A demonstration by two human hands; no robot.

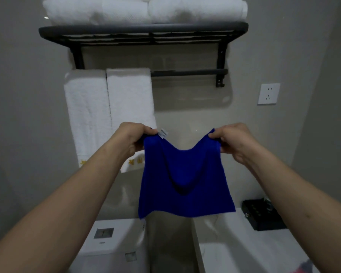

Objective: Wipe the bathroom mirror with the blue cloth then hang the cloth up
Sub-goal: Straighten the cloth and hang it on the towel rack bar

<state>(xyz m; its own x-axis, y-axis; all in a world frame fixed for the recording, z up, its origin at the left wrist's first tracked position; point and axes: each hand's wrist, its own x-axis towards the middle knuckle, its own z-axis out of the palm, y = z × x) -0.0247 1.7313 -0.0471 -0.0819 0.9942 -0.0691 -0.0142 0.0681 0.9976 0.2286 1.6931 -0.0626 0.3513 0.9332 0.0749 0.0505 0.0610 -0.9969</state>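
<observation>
Pinching the top corners of the cloth point(182, 178), left hand point(133, 137) and right hand point(237, 140) spread it below the rail point(189, 72), whose right half is bare; shelf point(144, 29) carries towels point(146, 9).

Blue cloth point(183, 174): soft matt fabric, fine nap, small white woven tag at top edge. White towels point(108, 115): thick terry, rough looped texture. Towel rack point(144, 34): matt black metal. Wall socket point(269, 93): smooth white plastic. Toilet tank point(114, 239): glossy white.
</observation>
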